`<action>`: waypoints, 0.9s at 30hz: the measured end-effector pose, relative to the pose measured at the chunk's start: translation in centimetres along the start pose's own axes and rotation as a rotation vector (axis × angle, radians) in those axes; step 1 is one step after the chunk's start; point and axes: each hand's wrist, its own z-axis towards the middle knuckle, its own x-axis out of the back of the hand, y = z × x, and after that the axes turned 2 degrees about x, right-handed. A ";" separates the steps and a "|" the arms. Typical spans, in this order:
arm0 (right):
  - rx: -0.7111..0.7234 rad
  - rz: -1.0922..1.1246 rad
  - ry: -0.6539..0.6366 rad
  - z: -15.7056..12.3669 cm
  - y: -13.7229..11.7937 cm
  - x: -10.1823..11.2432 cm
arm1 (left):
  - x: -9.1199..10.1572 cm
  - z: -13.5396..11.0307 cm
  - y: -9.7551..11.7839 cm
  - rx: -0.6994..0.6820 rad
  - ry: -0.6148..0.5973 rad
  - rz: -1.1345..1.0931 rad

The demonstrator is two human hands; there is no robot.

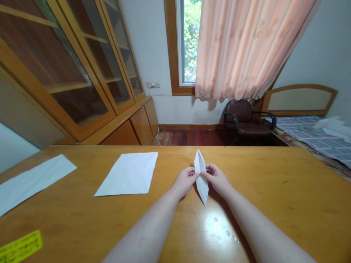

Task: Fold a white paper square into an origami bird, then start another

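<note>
Folded white paper (202, 187), a narrow pointed shape, held over the wooden table (274, 197) between both hands. Left hand (186, 180) and right hand (218, 179) nearly closed, each pinching one side near the middle, thumbs toward the wearer. Handling: best kept to light, even pressure, thumbs level, creases aligned (thin paper probably tears if tugged). Flat white sheet (127, 173) lies to the left. Glass-fronted cabinet (94, 126) beyond: shelves visible, but reflections leave its contents uncertain.
</note>
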 end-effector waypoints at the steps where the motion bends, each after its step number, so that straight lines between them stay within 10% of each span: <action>1: 0.006 0.009 -0.005 0.0 0.0 0.0 | 0.0 0.0 0.0 -0.005 -0.003 0.007; 27: -0.073 -0.030 -0.079 -0.3 -1.0 -0.1 | 0.0 -0.2 0.3 0.059 0.071 -0.091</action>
